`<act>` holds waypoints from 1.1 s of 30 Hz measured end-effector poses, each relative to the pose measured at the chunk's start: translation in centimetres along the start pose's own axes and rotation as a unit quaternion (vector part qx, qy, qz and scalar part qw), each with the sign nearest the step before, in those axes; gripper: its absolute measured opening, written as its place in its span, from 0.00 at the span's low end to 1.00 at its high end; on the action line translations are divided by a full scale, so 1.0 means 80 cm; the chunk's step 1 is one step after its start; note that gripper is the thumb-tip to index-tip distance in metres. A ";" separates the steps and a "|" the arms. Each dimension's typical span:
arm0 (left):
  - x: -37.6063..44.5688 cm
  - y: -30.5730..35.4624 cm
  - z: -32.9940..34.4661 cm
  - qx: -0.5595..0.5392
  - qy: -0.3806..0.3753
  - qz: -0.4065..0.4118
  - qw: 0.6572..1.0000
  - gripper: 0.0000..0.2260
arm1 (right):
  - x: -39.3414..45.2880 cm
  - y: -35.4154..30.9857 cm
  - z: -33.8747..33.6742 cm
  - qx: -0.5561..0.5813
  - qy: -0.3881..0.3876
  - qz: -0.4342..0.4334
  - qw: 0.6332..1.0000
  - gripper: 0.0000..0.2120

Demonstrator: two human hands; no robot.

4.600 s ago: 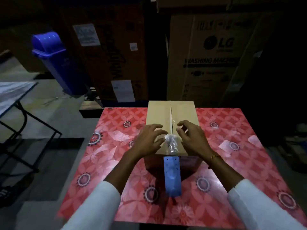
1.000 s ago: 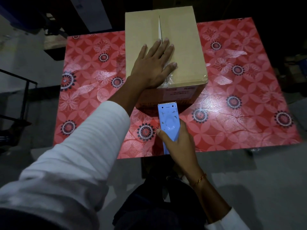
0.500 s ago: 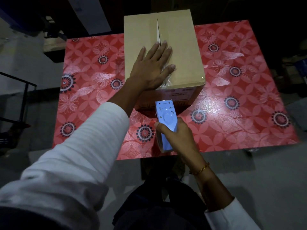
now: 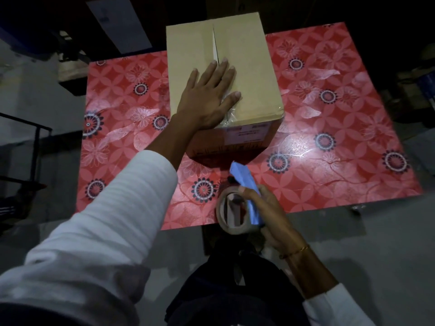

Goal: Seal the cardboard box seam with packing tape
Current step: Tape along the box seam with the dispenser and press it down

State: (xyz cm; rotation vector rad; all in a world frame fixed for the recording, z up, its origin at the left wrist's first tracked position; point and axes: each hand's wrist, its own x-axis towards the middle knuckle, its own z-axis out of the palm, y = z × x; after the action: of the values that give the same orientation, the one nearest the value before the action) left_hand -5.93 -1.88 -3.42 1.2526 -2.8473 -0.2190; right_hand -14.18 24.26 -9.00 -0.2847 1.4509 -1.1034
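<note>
Box (image 4: 247, 74) on table (image 4: 341, 142), L hand (image 4: 207, 95) flat & open pinning near flaps w/ crumpled tape, R hand (image 4: 270, 217) gripping dispenser (image 4: 242, 196) off the edge; seam (image 4: 215, 47) mostly untaped, far gap open.

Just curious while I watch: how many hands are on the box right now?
1. The left hand lies flat on the cardboard box, across its seam. The right hand is off the box, holding the tape dispenser at the table's near edge.
</note>
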 end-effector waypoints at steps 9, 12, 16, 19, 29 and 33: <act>-0.009 0.003 -0.012 -0.151 0.111 -0.037 0.982 0.28 | 0.028 -0.032 -0.079 0.127 0.025 -0.051 0.990 0.40; -0.015 0.022 -0.019 -0.142 0.225 -0.046 0.963 0.20 | 0.036 -0.046 -0.110 0.127 0.054 -0.046 0.989 0.18; -0.042 0.106 -0.002 -0.142 0.300 0.059 0.941 0.10 | 0.051 -0.064 -0.141 0.116 0.087 -0.058 0.988 0.10; -0.069 0.186 0.039 -0.262 0.198 0.059 0.943 0.07 | 0.062 -0.079 -0.159 0.100 0.107 -0.077 0.986 0.11; -0.026 0.261 0.121 -0.371 -0.008 -0.177 0.912 0.12 | 0.099 -0.098 -0.212 0.016 0.165 -0.110 0.980 0.09; -0.014 0.261 0.133 -0.360 0.017 -0.164 0.918 0.11 | 0.104 -0.100 -0.225 -0.039 0.162 -0.126 0.978 0.11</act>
State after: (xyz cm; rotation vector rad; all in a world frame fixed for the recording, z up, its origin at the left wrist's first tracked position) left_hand -21.29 14.13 -11.04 1.4746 -2.1347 -1.1086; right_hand -35.28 22.18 -11.68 -0.3648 1.7869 -1.3451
